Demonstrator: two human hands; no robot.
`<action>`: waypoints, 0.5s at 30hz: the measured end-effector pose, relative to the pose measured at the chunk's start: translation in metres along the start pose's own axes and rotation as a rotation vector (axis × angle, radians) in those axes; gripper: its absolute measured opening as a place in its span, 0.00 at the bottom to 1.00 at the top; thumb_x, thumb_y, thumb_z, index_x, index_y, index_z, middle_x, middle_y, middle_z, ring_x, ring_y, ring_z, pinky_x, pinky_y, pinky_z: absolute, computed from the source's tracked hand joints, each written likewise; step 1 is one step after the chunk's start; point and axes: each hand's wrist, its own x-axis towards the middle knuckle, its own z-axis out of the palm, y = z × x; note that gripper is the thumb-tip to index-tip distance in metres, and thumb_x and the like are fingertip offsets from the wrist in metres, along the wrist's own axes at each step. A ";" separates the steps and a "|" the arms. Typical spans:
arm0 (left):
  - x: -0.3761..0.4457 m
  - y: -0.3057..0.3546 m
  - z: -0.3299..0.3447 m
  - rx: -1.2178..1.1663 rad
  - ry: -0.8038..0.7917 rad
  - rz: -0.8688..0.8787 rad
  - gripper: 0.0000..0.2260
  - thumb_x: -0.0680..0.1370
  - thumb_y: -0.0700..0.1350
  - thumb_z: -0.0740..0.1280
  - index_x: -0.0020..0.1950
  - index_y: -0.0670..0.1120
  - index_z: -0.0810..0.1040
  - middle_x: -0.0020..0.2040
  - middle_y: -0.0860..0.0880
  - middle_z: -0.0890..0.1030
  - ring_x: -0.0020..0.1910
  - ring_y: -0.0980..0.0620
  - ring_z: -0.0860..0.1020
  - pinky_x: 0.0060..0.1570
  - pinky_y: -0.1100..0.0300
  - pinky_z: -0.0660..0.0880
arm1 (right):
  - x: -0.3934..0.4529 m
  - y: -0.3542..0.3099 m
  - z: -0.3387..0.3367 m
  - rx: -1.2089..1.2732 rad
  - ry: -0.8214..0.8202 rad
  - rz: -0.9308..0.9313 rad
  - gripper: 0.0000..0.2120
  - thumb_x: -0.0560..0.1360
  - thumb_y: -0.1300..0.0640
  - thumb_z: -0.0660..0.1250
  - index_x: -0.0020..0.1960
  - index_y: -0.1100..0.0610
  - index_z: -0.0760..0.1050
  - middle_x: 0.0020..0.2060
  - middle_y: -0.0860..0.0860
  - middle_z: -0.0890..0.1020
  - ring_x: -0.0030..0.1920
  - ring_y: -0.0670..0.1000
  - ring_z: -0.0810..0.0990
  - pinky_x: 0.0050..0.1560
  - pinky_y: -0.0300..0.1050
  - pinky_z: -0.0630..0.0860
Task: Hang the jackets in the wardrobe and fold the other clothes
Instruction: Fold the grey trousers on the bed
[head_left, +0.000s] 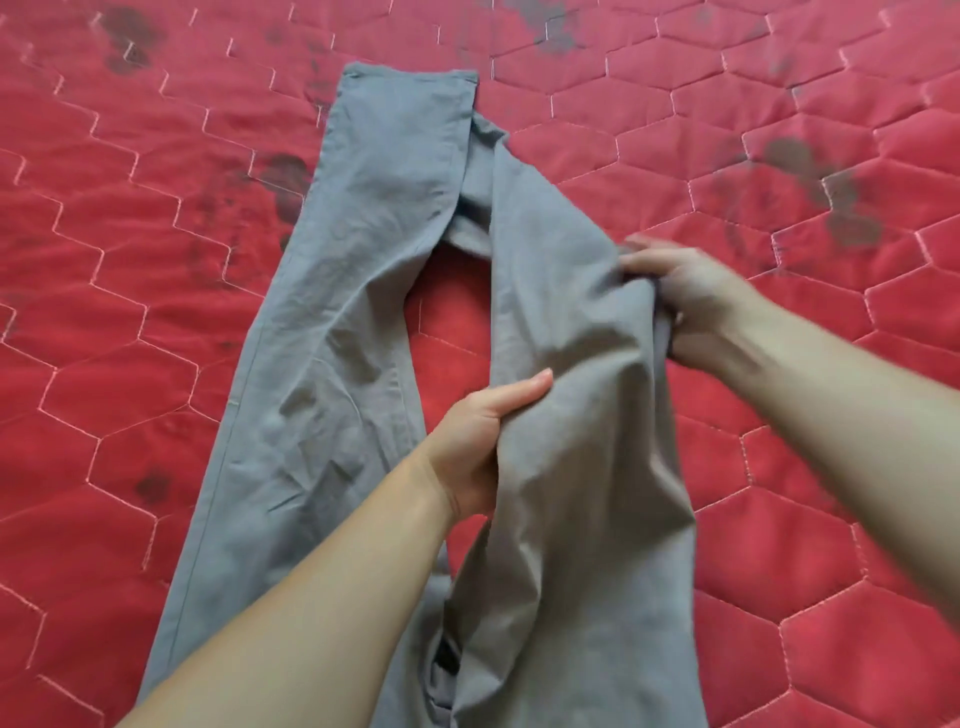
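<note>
Trousers: I see one pair of grey trousers (384, 218) spread lengthwise on the red quilted bedcover (130, 291), waistband at the far end, legs running toward me and out of the bottom edge of the view.
Left leg of the garment: it lies flat on the cover, creased in the middle, its outer seam straight along the left side.
Right leg of the garment: it is bunched and lifted off the cover between my two hands, with a wedge of red cover showing between the two legs below the crotch.
Left hand: my left hand (478, 441) grips the inner edge of the raised leg, thumb on top of the cloth and pointing away from me, fingers tucked underneath where I cannot see them.
Right hand: my right hand (691, 306) holds the outer edge of the same leg further up, fingers curled into a gathered fold of fabric; the hand is blurred, so I cannot tell the exact lay of each finger.
Arms: both forearms are bare, the left coming in from the bottom left, the right from the right edge.
Bedcover: red, stitched in pale hexagon lines, with dark smudged stains (810, 176) scattered near the top, left of the trousers and to the right of my right hand.
</note>
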 end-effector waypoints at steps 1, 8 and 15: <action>0.005 0.000 0.001 0.027 0.065 0.054 0.12 0.75 0.44 0.68 0.56 0.42 0.83 0.47 0.44 0.85 0.45 0.48 0.84 0.43 0.58 0.81 | -0.003 -0.011 -0.010 -0.092 0.150 -0.131 0.13 0.72 0.69 0.65 0.52 0.55 0.78 0.38 0.52 0.81 0.35 0.48 0.79 0.37 0.39 0.76; 0.033 0.003 0.010 1.112 0.409 0.087 0.07 0.76 0.45 0.65 0.41 0.46 0.81 0.39 0.50 0.84 0.41 0.49 0.81 0.38 0.58 0.74 | -0.026 -0.002 -0.073 0.094 0.325 0.209 0.12 0.76 0.45 0.65 0.48 0.54 0.74 0.38 0.53 0.78 0.33 0.50 0.79 0.33 0.43 0.74; 0.071 0.028 -0.021 2.023 0.564 0.375 0.28 0.73 0.68 0.55 0.71 0.63 0.62 0.76 0.52 0.61 0.75 0.49 0.55 0.73 0.44 0.51 | -0.002 0.020 -0.080 -0.095 -0.216 0.615 0.27 0.69 0.31 0.65 0.47 0.54 0.84 0.44 0.52 0.85 0.44 0.53 0.84 0.41 0.45 0.79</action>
